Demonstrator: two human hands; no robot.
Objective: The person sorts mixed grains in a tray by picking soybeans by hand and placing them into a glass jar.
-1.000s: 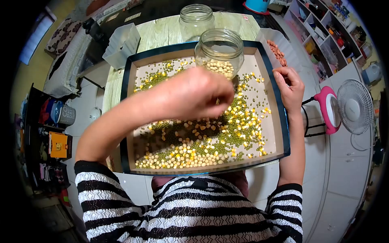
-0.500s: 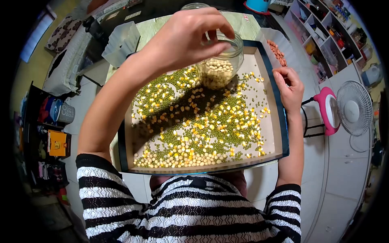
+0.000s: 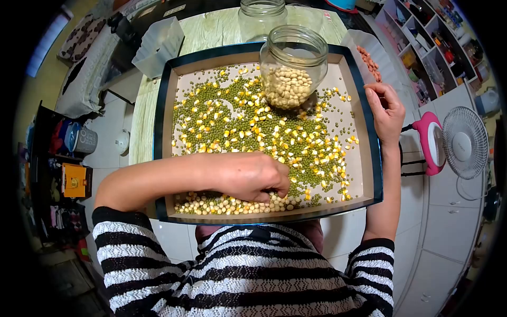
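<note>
My left hand (image 3: 257, 177) reaches across the tray, fingers curled and pinched down among pale round soybeans (image 3: 232, 205) by the near wall; its fingertips are partly hidden. At the right rim of the shallow dark-edged tray (image 3: 374, 158) is my right hand (image 3: 388, 112), its thumb and fingers closed together; whatever they hold is hidden. Green mung beans (image 3: 211, 116) mixed with yellow-white corn kernels (image 3: 303, 136) cover much of the tray floor. Inside the tray's far part stands an open glass jar (image 3: 293, 45), partly filled with soybeans.
Behind the tray stands a second glass jar (image 3: 259, 24). A translucent plastic container (image 3: 161, 47) is at the far left. Reddish peanuts (image 3: 369, 63) lie in another clear container (image 3: 353, 38) at the right. Beyond it are a pink stool (image 3: 426, 142) and a white fan (image 3: 463, 140).
My left hand has moved from above the jar's mouth down to the soybeans at the near wall. My right hand stays by the right rim, fingers still closed.
</note>
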